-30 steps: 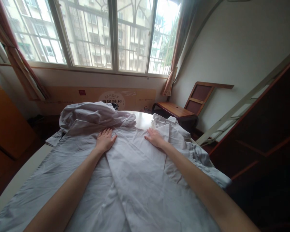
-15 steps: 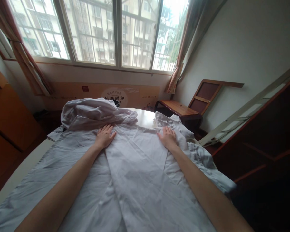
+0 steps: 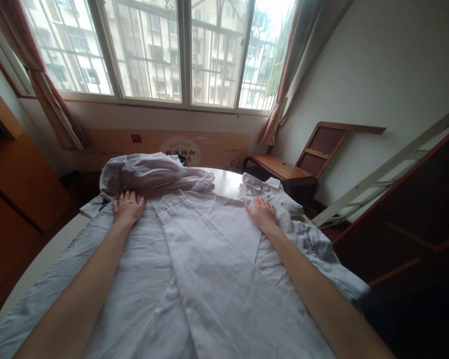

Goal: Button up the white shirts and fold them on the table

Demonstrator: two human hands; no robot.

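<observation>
A white cloth garment (image 3: 217,259), wrinkled and with a long sleeve-like panel down its middle, is spread over a round white table (image 3: 226,182). My left hand (image 3: 129,207) lies flat on its left part, fingers apart, close to a bunched heap of white cloth (image 3: 145,169) at the far side. On the garment's upper right part rests my right hand (image 3: 262,213), fingers stretched forward and palm down. Beyond it lies a crumpled fold with a collar-like edge (image 3: 273,189). Neither hand grips the cloth.
Behind the table a printed cardboard panel (image 3: 149,147) leans below the barred window (image 3: 149,55). A wooden chair (image 3: 280,167) stands at the back right, near a pale ladder-like frame (image 3: 389,172). An orange-brown cabinet (image 3: 18,184) is on the left.
My left hand has moved left across the cloth, away from the middle panel. My right hand stays at the same spot on the garment. The view has shifted slightly.
</observation>
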